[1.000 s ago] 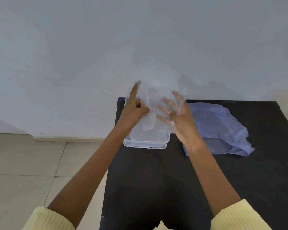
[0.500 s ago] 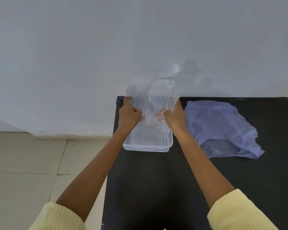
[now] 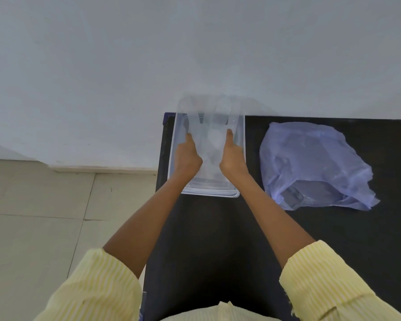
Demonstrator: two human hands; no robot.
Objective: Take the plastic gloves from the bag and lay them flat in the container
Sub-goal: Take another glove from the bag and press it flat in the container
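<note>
A clear plastic container (image 3: pixel 240 156) stands at the far left corner of the black table (image 3: pixel 218 239). A see-through plastic glove (image 3: pixel 212 126) is spread over it, its fingers reaching past the far rim and blurred. My left hand (image 3: pixel 186 156) grips the glove's left edge and my right hand (image 3: pixel 232 156) its right edge, both low inside the container. A crumpled blue plastic bag (image 3: pixel 315 163) lies to the right of the container, apart from both hands.
A plain white wall rises right behind the table. Beige floor tiles (image 3: pixel 44 216) show to the left of the table's edge. Yellow striped sleeves (image 3: pixel 97 288) cover my forearms near the bottom.
Both hands have come down from above the container into it, spreading the glove wider and lower. The view has tilted down a little. The bag has not moved.
</note>
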